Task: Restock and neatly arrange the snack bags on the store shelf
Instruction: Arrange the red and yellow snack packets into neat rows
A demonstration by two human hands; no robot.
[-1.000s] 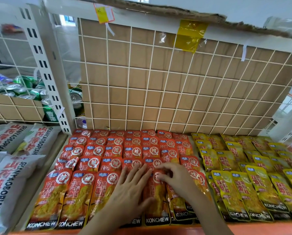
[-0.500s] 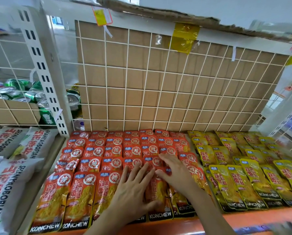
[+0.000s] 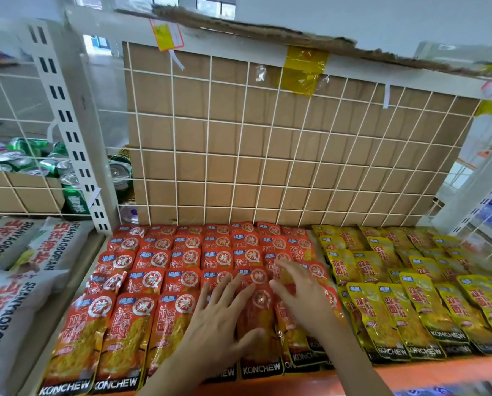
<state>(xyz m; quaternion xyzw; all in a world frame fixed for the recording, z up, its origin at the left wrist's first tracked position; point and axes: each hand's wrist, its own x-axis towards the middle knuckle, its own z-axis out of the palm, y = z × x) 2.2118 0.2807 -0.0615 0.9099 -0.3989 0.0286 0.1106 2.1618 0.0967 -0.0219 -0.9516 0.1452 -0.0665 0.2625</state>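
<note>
Red-orange KONCHEW snack bags (image 3: 164, 270) lie in overlapping rows on the left half of the shelf. Yellow snack bags (image 3: 410, 304) fill the right half in the same way. My left hand (image 3: 219, 318) lies flat with fingers spread on a front-row red bag. My right hand (image 3: 302, 295) rests with straight fingers on the red bags just to its right, near the border with the yellow ones. Between the two hands one front red bag (image 3: 260, 332) shows. Neither hand grips a bag.
A white wire grid backed with cardboard (image 3: 267, 155) closes the shelf's rear. The orange shelf edge (image 3: 439, 370) runs along the front. Large white snack bags (image 3: 16, 295) lie on the neighbouring shelf at left, with green cans (image 3: 30, 158) behind a white slotted upright (image 3: 67, 124).
My right hand has straightened out from curled fingers and slid a little farther back on the red bags. The left hand stays flat. The camera has tilted up slightly.
</note>
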